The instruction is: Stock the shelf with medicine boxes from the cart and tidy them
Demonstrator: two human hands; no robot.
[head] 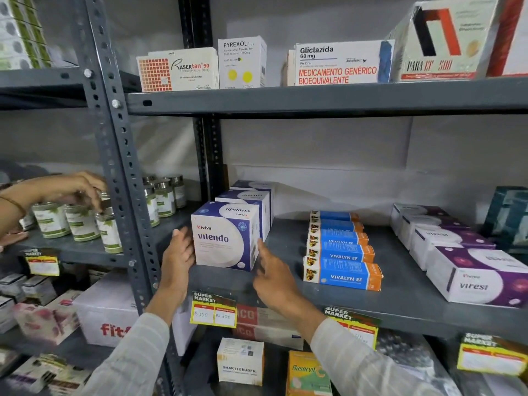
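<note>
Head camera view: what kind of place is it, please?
Probably a pharmacy or a supermarket's medicine section. Grey metal shelves hold rows of medicine boxes such as Vitendo and Vivalyn EF, and yellow "Super Market" price tags hang on the shelf edges.

The shelf (328,101) is made of grey painted metal with a matt finish. The vitendo box (225,238) is formed of smooth, faintly glossy cardboard. The jars (160,195) are capped in shiny metal. Striped cloth covers the sleeve (131,355).
</note>
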